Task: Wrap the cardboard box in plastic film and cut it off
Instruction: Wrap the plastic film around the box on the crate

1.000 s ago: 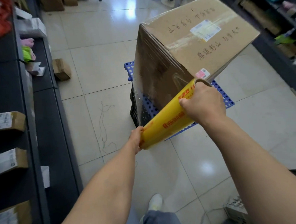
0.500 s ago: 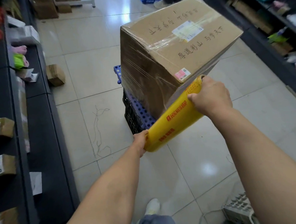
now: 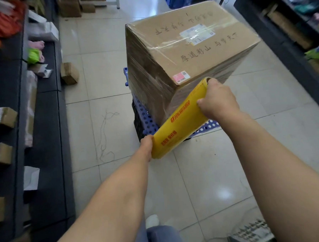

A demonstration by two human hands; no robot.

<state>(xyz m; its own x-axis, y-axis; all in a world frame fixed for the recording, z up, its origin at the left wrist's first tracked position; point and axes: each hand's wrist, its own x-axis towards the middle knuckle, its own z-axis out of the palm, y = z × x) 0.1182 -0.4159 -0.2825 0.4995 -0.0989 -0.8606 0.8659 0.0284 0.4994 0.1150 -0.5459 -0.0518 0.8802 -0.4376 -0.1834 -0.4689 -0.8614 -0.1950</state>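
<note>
A large cardboard box (image 3: 193, 50) stands on a blue perforated board (image 3: 145, 118) that lies across a black crate (image 3: 138, 128) on the tiled floor (image 3: 204, 174). The box covers most of the board, leaving only the board's left edge and near corner showing. Clear plastic film (image 3: 149, 88) is banded around the box's side walls, wrinkled and glossy. The top face is bare cardboard with handwriting, a strip of tape, a white shipping label (image 3: 196, 34) and a small pink sticker (image 3: 181, 77) at its near corner. Just in front of that corner a yellow roll (image 3: 179, 119) of film is held off the floor, tilted so its upper end is beside the box and its lower end points toward the person. A taut sheet of film runs from the roll to the box's near wall. The right hand (image 3: 216, 101) grips the upper end, fingers curled over it. The left hand (image 3: 147, 145) holds the lower end, with its fingers hidden behind the roll. A small brown carton (image 3: 69, 73) lies on the floor well to the left, beside dark shelves (image 3: 44, 127) that hold parcels. More shelving (image 3: 289, 30) lines the right side. A white shoe (image 3: 152, 221) and a blue trouser knee (image 3: 161, 237) show at the bottom.
</note>
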